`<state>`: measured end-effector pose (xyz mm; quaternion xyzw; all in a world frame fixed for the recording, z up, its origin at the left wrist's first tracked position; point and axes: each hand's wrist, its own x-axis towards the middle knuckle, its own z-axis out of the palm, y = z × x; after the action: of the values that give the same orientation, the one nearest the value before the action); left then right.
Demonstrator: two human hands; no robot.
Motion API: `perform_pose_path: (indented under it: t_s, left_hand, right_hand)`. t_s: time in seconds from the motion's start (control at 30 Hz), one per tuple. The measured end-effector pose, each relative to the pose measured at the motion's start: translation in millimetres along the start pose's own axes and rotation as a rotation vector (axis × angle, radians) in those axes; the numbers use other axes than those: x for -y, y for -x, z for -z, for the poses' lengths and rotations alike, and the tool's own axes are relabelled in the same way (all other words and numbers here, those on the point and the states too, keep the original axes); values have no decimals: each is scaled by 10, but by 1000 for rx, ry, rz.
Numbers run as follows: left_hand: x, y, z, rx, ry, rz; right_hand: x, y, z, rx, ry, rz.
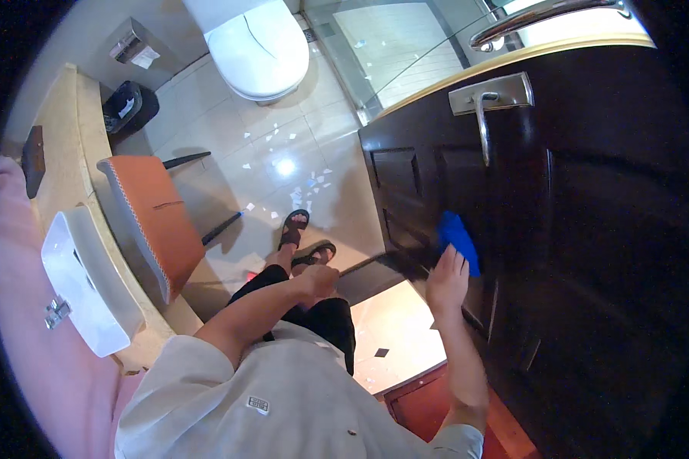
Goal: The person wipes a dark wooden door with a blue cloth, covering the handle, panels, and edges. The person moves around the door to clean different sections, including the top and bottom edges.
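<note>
My right hand (449,282) holds a blue cloth (459,241) against the panelled face of a dark wooden door (517,229). A metal lever handle (483,126) sits on the door above the cloth. My left hand (320,282) is bent in front of my body, over my dark trousers, with its fingers curled; whether anything is inside it cannot be told. Below it, my feet in dark sandals (293,229) stand on the tiled floor (224,132).
An orange chair (155,218) stands by the counter (86,132) with a white washbasin (86,281). Torn paper scraps (297,198) lie on the floor. A toilet (259,51), a black bin (132,109) and a glass partition (390,51) are farther off.
</note>
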<state>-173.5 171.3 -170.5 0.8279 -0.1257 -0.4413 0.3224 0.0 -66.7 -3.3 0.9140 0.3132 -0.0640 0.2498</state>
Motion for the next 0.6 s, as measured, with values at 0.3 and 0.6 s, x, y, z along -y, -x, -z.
perform_pose_path:
  t_s: [0.3, 0.6]
  left_hand:
    - [-428, -327, 873, -499, 52, -83]
    - [-762, -816, 1404, -850, 215, -740]
  right_hand:
    - [215, -577, -492, -193, -288, -139]
    - [464, -100, -628, -315, -189, -256]
